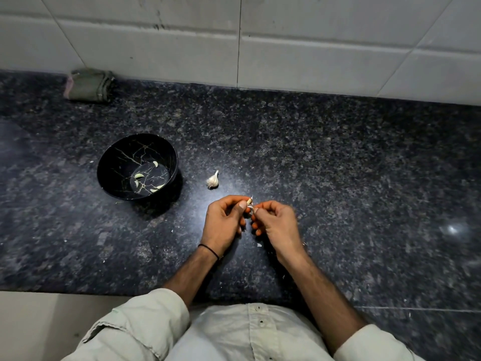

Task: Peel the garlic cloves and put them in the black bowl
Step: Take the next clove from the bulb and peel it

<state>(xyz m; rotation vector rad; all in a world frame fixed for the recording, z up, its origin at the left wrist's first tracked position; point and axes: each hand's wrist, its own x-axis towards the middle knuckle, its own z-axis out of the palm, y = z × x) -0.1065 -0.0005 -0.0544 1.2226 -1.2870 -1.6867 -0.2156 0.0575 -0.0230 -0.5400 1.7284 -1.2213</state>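
Over the dark granite counter, my left hand pinches a small garlic clove between thumb and fingers. My right hand meets it from the right, its fingertips pinching the papery skin at the clove's lower end. A partial garlic bulb lies on the counter just beyond my hands. The black bowl with gold vein lines stands to the left, and several peeled cloves lie on its bottom.
A folded green cloth lies at the back left against the white tiled wall. Small flakes of garlic skin are scattered near my hands. The counter's front edge runs along the lower left.
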